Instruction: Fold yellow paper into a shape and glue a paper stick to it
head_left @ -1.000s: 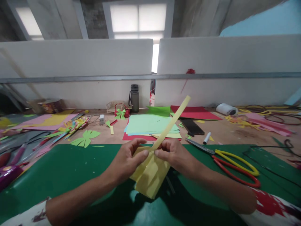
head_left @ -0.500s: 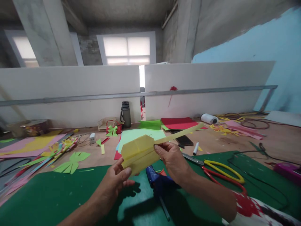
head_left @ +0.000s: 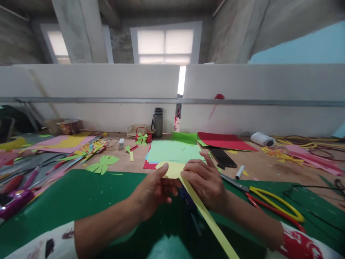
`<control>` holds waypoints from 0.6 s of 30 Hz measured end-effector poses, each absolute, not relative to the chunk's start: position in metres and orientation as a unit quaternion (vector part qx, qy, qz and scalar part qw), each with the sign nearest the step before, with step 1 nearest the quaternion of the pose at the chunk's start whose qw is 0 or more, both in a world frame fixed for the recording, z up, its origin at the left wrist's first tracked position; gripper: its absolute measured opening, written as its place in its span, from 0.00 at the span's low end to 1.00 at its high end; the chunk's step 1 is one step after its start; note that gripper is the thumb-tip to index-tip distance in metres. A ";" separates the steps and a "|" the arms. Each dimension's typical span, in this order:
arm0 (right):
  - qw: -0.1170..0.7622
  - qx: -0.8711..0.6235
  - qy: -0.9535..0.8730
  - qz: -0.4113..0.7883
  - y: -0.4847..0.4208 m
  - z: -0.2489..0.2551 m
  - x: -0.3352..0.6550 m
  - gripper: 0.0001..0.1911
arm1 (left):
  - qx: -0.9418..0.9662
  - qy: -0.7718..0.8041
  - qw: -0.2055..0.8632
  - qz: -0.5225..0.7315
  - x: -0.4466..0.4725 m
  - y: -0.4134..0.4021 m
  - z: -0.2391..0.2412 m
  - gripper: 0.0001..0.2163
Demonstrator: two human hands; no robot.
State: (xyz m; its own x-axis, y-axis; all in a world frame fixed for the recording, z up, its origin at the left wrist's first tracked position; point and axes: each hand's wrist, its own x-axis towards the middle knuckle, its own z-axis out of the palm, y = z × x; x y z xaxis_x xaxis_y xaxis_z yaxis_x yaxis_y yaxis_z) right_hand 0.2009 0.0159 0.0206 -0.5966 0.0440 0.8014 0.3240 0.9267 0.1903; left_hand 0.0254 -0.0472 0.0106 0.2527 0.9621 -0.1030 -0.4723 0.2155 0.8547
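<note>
Between my two hands is a folded piece of yellow paper [head_left: 172,169] with a long thin strip [head_left: 207,216] slanting down toward me. My left hand [head_left: 153,190] grips its left side, thumb on top and fingers beneath. My right hand [head_left: 206,181] pinches the paper where the strip meets the wider part. Below my hands, partly hidden, a dark blue glue gun [head_left: 188,201] lies on the green mat [head_left: 107,208]. Scissors with one yellow and one red handle [head_left: 269,201] lie right of my right hand.
Pale green sheets [head_left: 172,151] lie just beyond my hands, with a red sheet [head_left: 226,141] and a black phone [head_left: 223,157] to their right. A marker [head_left: 239,172] sits near the scissors. A grey bottle [head_left: 158,123] stands by the white panel. Green cut leaves [head_left: 102,164] lie at left.
The yellow paper has turned, so its strip points down toward me instead of up to the right. My right hand has shifted its hold, and the camera view has swung left.
</note>
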 end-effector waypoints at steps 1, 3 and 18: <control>0.440 -0.095 -0.877 -0.167 0.014 0.020 0.199 0.07 | 0.360 0.344 0.695 0.518 0.026 -0.046 0.012 0.19; 0.455 -0.077 -0.872 -0.164 0.012 0.018 0.197 0.06 | 0.350 0.361 0.677 0.537 0.027 -0.045 0.012 0.15; 0.456 -0.077 -0.882 -0.094 -0.001 0.002 0.188 0.08 | 0.388 0.428 0.607 0.546 0.020 -0.047 0.004 0.12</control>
State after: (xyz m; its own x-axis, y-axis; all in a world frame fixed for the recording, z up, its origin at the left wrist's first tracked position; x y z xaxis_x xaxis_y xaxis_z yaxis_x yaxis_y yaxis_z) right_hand 0.1880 -0.0007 0.0017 -0.5730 0.0489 0.8181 0.2210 0.9704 0.0969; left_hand 0.0200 -0.0475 0.0044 0.0365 0.9947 -0.0959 -0.3306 0.1026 0.9382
